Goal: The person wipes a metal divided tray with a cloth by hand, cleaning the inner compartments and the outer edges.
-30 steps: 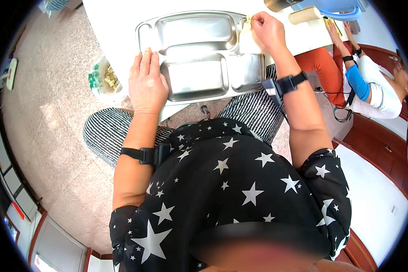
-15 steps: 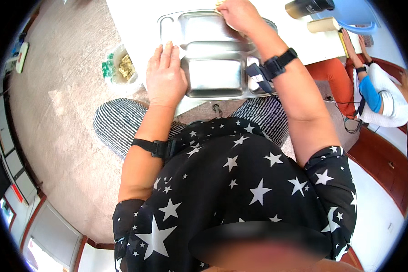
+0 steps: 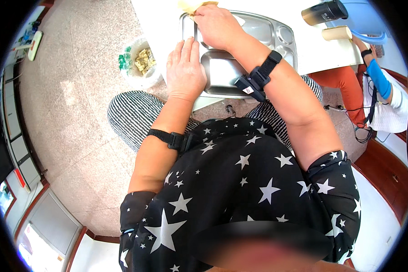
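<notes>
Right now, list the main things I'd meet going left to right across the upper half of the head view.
White bin → left hand → metal compartment tray → dark-and-tan tumbler → co-worker's blue sleeve.

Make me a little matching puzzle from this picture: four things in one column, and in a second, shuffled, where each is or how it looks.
Things:
1. Right hand
2. Left hand
3. Bin
4. Tumbler

Places and looks:
A. Palm down by the left end of the metal tray
B. Black and brownish, beyond the tray's right end
C. Gripping a pale yellow cloth
D. Holding gold-coloured scraps

Pairs: 1-C, 2-A, 3-D, 4-B
</notes>
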### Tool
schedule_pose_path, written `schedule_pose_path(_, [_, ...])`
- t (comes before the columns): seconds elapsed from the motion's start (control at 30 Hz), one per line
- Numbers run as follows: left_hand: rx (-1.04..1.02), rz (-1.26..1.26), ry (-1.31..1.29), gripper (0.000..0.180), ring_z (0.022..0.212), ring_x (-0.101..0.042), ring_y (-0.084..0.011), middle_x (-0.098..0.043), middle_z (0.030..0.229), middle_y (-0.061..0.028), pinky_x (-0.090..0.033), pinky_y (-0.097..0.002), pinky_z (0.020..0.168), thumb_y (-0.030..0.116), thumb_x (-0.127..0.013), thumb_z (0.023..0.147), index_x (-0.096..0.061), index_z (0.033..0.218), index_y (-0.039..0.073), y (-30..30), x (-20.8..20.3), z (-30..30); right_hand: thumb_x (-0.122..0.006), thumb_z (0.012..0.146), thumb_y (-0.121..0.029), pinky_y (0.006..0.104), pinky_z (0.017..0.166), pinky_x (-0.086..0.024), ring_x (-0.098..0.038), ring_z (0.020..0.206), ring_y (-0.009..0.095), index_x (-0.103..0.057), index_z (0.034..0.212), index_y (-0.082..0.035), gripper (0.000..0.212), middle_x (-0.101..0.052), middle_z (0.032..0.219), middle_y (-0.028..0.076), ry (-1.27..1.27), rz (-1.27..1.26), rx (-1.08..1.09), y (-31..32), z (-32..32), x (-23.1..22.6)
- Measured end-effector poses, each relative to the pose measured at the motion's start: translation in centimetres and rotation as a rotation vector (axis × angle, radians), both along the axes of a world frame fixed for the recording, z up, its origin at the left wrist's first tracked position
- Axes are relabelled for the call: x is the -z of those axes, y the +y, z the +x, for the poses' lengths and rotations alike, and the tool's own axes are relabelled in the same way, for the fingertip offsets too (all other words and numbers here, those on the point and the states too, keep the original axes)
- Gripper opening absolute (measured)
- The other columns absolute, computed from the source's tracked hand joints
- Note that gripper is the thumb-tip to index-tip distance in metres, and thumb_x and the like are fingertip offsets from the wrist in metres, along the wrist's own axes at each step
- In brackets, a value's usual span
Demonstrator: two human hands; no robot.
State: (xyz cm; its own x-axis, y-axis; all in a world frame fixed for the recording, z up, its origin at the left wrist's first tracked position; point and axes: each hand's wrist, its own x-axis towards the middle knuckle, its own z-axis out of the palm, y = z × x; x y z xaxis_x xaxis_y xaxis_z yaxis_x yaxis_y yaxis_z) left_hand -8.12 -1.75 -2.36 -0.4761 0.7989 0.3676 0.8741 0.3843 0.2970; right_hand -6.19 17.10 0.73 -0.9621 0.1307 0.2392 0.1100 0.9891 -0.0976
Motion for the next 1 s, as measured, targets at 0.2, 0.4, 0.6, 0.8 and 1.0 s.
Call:
schedule_pose_path(0.2, [-0.068, 0.099, -0.141, 0.037, 0.117, -0.057, -0.0409, -0.057, 0.132, -0.0222, -0.044, -0.0494, 0.102, 0.006, -0.062, 0.084, -0.051, 0.119, 0.000, 0.2, 0.1, 0.2, -0.063, 0.079, -0.007, 0.0396, 0.090, -0.053, -0.063, 0.104, 0.030, -0.073, 0.104, -0.002, 0.028, -0.069, 0.106, 0.011, 0.041, -0.089, -0.174, -3.1, 4.1, -0.6])
schedule_pose_path(0.4, [-0.027, 0.178, -0.146, 0.036, 0.113, -0.058, -0.0412, -0.058, 0.131, -0.0224, -0.045, -0.0485, 0.099, 0.008, -0.065, 0.084, -0.051, 0.116, 0.000, 0.0, 0.3, -0.2, -0.065, 0.090, -0.002, 0.0357, 0.081, -0.059, -0.071, 0.091, 0.031, -0.072, 0.108, -0.001, 0.019, -0.073, 0.106, 0.013, 0.234, -0.527, 0.056, -3.9, 8.3, -0.4])
schedule_pose_path(0.6, [-0.018, 0.223, -0.124, 0.045, 0.114, -0.060, -0.0406, -0.060, 0.127, -0.0226, -0.047, -0.0479, 0.100, 0.008, -0.066, 0.085, -0.051, 0.126, -0.003, -0.3, 0.0, -0.2, -0.058, 0.101, -0.004, 0.0324, 0.088, -0.061, -0.070, 0.102, 0.019, -0.057, 0.131, 0.002, 0.030, -0.068, 0.117, 0.013, 0.408, -1.929, 0.228, -0.9, 12.4, -2.9])
schedule_pose_path(0.8, [0.177, 0.454, -0.372, 0.053, 0.120, -0.060, -0.0342, -0.063, 0.130, -0.0193, -0.048, -0.0429, 0.100, 0.015, -0.068, 0.090, -0.050, 0.138, 0.000, -1.4, -1.7, -0.7, -0.050, 0.105, -0.006, 0.0331, 0.092, -0.061, -0.070, 0.107, 0.020, -0.056, 0.133, 0.002, 0.029, -0.067, 0.123, 0.013, 0.445, -2.141, 0.142, -3.1, 15.4, -4.4])
schedule_pose_path(1.0, [0.249, 0.314, -1.452, 0.048, 0.101, -0.065, -0.0127, -0.069, 0.110, -0.0071, -0.053, -0.0275, 0.087, 0.009, -0.078, 0.089, -0.057, 0.131, -0.003, -1.9, -5.0, 2.5, -0.055, 0.106, -0.020, 0.0292, 0.085, -0.060, -0.070, 0.097, 0.015, -0.058, 0.131, 0.001, 0.032, -0.069, 0.113, 0.012, 0.154, -2.007, 0.184, -6.5, 16.7, -3.7])
